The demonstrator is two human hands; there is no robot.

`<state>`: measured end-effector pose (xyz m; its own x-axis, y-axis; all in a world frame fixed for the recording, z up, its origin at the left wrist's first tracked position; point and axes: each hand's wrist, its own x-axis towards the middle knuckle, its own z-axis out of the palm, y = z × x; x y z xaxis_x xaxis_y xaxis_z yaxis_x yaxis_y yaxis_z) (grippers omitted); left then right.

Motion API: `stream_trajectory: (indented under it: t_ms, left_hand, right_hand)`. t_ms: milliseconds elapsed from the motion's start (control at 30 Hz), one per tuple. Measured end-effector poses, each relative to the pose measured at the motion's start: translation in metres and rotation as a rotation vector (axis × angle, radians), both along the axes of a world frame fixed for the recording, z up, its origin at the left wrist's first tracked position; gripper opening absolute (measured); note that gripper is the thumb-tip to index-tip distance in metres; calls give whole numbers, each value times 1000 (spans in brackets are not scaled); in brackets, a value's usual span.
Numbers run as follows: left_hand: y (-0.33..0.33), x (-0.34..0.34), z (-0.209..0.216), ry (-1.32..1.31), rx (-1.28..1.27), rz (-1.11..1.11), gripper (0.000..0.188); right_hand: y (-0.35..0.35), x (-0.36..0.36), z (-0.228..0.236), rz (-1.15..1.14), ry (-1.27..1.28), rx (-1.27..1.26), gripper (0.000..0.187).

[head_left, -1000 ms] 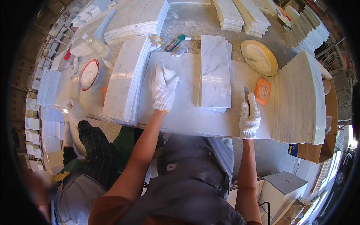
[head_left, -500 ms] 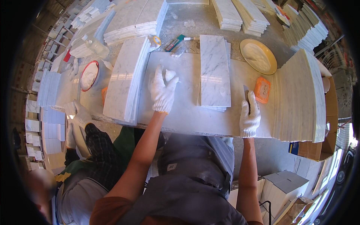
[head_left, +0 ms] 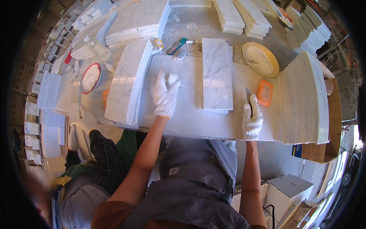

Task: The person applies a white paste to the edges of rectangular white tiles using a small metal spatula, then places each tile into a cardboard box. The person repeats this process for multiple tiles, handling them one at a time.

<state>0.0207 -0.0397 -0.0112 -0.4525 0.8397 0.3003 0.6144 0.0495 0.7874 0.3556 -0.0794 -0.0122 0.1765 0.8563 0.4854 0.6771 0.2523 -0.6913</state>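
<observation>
My left hand (head_left: 165, 97), in a white knitted glove, is over a pale slab (head_left: 187, 95) on the bench. Its thumb and fingers curve around a small white lump (head_left: 172, 78), of a material I cannot make out. My right hand (head_left: 252, 120), gloved alike, is closed near the bench's front edge. A thin grey blade-like piece (head_left: 248, 94) sticks up from its fingers; any handle is hidden. Between my hands lies a short stack of grey-veined marble tiles (head_left: 217, 76). Beside the right hand is an orange packet (head_left: 264, 93).
More marble tiles are stacked at left (head_left: 127, 80) and standing in a row at right (head_left: 303, 101). A yellow bowl (head_left: 276, 63) and a red-rimmed bowl (head_left: 98, 72) hold white material. A co-worker's gloved hand (head_left: 87, 120) is at left. A cardboard box (head_left: 333, 133) stands at right.
The whole view has shifted slightly. Both hands keep nearly the same pose over the bench, while the co-worker's gloved hand at left has moved a little to the right.
</observation>
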Motion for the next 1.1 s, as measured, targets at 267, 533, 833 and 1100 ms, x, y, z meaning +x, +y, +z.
stream_trajectory:
  t_ms: [267, 533, 833, 1100]
  left_hand:
    - [2, -1, -7, -43, 70, 15, 74]
    - [1, -3, -9, -38, 81, 2, 73]
    - [-6, -2, -3, 72, 16, 4, 70]
    - [-14, -3, -6, -3, 78, -20, 75]
  right_hand:
    - [-1, 0, 0, -11, -14, 5, 41]
    - [-2, 3, -1, -1, -146, 108, 43]
    - [-4, 4, -13, -48, 40, -14, 54]
    - [1, 8, -32, -117, 18, -2, 55]
